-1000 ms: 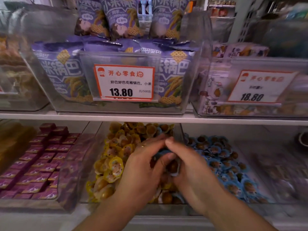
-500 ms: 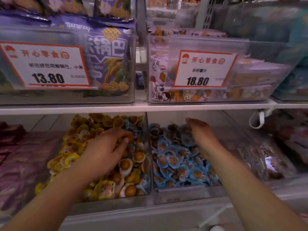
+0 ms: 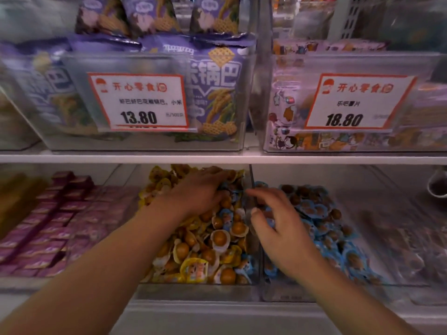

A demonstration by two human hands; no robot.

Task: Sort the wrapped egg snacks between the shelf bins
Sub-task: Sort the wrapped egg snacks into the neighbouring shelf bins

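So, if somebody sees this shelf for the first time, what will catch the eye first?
Probably the two hands on the lower shelf: the left hand digs into the bin of mixed yellow and blue egg snacks, while the right hand hovers over the bin of blue egg snacks. Above them, two red-framed price tags, 13.80 and 18.80, stand out.

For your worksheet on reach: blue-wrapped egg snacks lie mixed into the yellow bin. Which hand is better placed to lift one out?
Left. The left hand already lies in the yellow bin on blue-wrapped strays; the right hand is over the blue bin, across the divider.
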